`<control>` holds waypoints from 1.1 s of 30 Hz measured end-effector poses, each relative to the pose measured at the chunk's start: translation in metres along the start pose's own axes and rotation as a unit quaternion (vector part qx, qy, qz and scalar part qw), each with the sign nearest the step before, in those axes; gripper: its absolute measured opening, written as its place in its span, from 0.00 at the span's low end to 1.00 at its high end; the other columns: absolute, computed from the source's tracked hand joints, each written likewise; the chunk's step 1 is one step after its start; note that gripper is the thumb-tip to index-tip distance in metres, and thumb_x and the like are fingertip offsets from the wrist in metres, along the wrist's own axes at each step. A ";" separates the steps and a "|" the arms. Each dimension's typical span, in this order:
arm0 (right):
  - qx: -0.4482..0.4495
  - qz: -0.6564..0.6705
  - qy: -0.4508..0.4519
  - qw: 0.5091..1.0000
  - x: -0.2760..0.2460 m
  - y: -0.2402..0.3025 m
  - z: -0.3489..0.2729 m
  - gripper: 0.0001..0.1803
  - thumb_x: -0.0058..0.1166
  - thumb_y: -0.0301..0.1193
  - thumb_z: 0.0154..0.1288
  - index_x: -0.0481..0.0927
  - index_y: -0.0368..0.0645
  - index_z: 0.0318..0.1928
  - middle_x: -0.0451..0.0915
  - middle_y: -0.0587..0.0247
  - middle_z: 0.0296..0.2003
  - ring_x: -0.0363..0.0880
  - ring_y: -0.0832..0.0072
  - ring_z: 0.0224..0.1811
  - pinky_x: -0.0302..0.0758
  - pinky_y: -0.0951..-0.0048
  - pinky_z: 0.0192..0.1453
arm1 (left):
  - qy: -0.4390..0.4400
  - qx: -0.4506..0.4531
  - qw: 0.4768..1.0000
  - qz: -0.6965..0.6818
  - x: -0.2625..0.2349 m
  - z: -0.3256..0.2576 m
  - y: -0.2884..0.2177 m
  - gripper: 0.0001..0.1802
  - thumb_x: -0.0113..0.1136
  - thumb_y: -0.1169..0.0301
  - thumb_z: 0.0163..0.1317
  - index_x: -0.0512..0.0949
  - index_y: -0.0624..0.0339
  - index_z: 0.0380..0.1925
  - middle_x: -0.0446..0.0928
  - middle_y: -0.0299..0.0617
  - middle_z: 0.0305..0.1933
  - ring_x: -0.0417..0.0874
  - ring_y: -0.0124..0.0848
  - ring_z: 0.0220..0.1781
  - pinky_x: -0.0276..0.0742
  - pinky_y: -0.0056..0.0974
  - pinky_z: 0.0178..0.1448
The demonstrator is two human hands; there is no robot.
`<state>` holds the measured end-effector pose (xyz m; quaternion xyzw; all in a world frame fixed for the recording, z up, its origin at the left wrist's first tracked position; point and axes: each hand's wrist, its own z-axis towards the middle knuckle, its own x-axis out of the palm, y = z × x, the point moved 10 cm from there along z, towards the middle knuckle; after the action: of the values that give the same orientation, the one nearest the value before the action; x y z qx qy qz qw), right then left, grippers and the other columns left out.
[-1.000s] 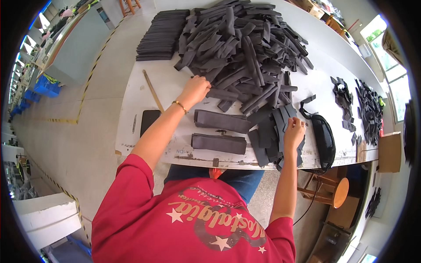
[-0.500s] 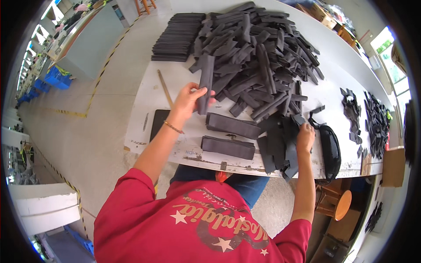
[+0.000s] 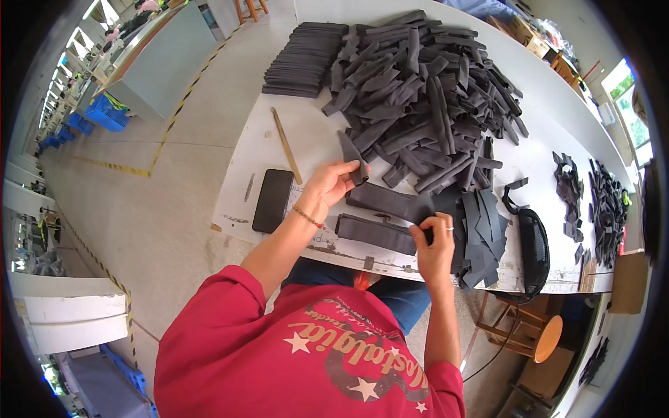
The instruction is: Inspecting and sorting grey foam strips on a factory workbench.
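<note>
My left hand (image 3: pixel 329 184) pinches a dark grey fabric strip (image 3: pixel 352 155), folded lengthwise, which stands up from its fingers at a tilt. My right hand (image 3: pixel 436 245), a ring on one finger, is closed with its fingertips on a dark flat piece (image 3: pixel 422 207) at the right end of the two strip stacks. Between the hands lie an upper stack of folded strips (image 3: pixel 382 200) and a lower stack (image 3: pixel 375 235) nearer the table edge. Right of my right hand, flat dark cut pieces (image 3: pixel 485 230) are spread in overlapping layers.
A large loose heap of dark strips (image 3: pixel 411 90) covers the table's far part, beside a neat stack (image 3: pixel 304 59). A dark phone (image 3: pixel 273 200) and a thin wooden stick (image 3: pixel 286 145) lie left. A black mesh item (image 3: pixel 534 249) sits right; a wooden stool (image 3: pixel 548 338) stands below.
My right hand has moved left from the cut pieces to the stacks' right end, bringing a dark piece. My left hand has moved slightly right and lower, tilting its strip.
</note>
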<state>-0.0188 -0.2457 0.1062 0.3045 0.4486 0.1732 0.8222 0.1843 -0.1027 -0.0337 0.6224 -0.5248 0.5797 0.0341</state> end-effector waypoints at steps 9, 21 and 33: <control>-0.059 -0.040 0.035 0.997 0.016 0.039 0.007 0.25 0.61 0.25 0.57 0.74 0.41 0.58 0.78 0.56 0.48 0.73 0.57 0.48 0.65 0.60 0.53 | -0.003 -0.018 0.999 -0.047 0.034 -0.024 0.001 0.14 0.55 0.80 0.65 0.73 0.68 0.50 0.78 0.52 0.49 0.81 0.44 0.55 0.80 0.47 0.62; -0.107 -0.084 -0.005 0.991 0.003 0.056 0.025 0.18 0.62 0.24 0.55 0.82 0.45 0.49 0.76 0.65 0.42 0.73 0.65 0.43 0.65 0.64 0.47 | 0.067 -0.058 0.996 -0.033 0.063 -0.037 0.012 0.16 0.55 0.78 0.65 0.72 0.69 0.53 0.76 0.53 0.55 0.77 0.49 0.61 0.76 0.47 0.65; -0.138 -0.153 -0.033 0.978 -0.003 0.068 0.024 0.19 0.63 0.22 0.53 0.82 0.45 0.48 0.77 0.66 0.39 0.73 0.65 0.41 0.66 0.64 0.47 | 0.099 -0.064 0.991 -0.057 0.077 -0.051 0.015 0.17 0.48 0.81 0.67 0.67 0.71 0.56 0.72 0.60 0.60 0.77 0.54 0.60 0.74 0.51 0.66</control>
<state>-0.0012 -0.2042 0.1626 0.1211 0.4342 0.0953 0.8876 0.1223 -0.1236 0.0327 0.5876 -0.5185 0.6006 0.1588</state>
